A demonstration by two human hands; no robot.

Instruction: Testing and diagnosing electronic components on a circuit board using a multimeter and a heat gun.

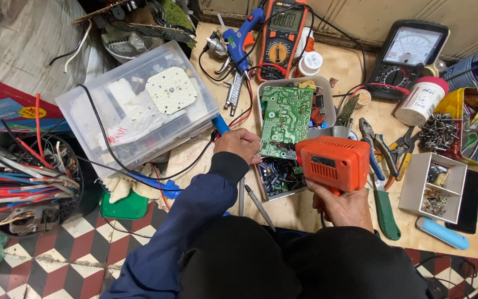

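- A crowded wooden tabletop (pixel 360 119) stands over a floor of red, black and white cube-pattern tiles (pixel 78 249), with a pale wall behind it.
- The right hand (pixel 343 206) is closed round the grip of an orange soldering gun (pixel 333 163). Its body is a boxy, ribbed orange housing with a dark label plate on the near face. It is held upright just above the front edge of the tabletop; its tip is hidden behind the housing.
- The left hand (pixel 240 145), in a dark blue sleeve, is curled loosely with the knuckles up. It rests against the lower left edge of a green circuit board (pixel 283 119); whether the fingers actually pinch the board cannot be told.
- The board is rectangular, solder side up, with pale tracks and many small joints. It lies tilted across a white tray (pixel 327 91), just left of the soldering gun.
- Below the board sits a small box of loose electronic parts (pixel 280 177), touching the tray's front.
- A clear plastic box (pixel 134 108) with a white LED plate (pixel 171 90) on its lid stands to the left.
- At the back lie a blue glue gun (pixel 239 41), an orange digital multimeter (pixel 283 36) and an analogue meter (pixel 410 52).
- Pliers (pixel 374 138) and a green-handled tool (pixel 385 213) lie right of the gun.
- A bundle of red, blue and white wires (pixel 23 177) fills the far left.
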